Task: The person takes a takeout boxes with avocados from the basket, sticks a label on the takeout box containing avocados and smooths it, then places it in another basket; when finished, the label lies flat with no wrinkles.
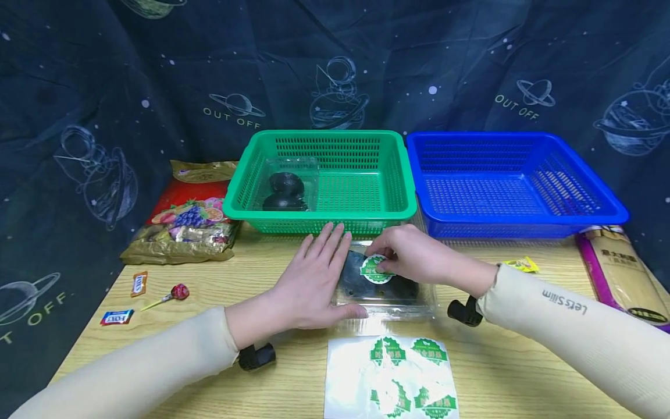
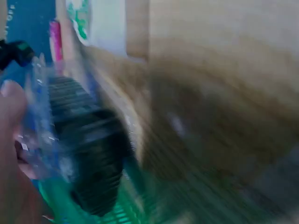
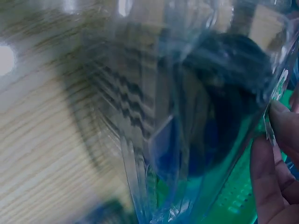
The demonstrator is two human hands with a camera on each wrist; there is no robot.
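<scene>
While the left hand (image 1: 316,285) rests, fingers straight, on the left edge of the clear box (image 1: 389,295), the right hand (image 1: 416,253) pinches a green sticker (image 1: 373,271) over it. The box lies beneath both hands on the tabletop (image 1: 502,384), just in front of the green basket (image 1: 314,215); the sheet (image 1: 349,369) lies nearer the person.

Backdrop (image 1: 445,58): dark blue, creased, behind and left of table (image 1: 209,297) — prints of ringed planets (image 1: 237,105), astronauts (image 1: 340,93), white dots, "OUT OFF" lettering (image 1: 517,106) | table: pale wood grain | light: white glare (image 3: 5,59) on tabletop — right wrist view
</scene>
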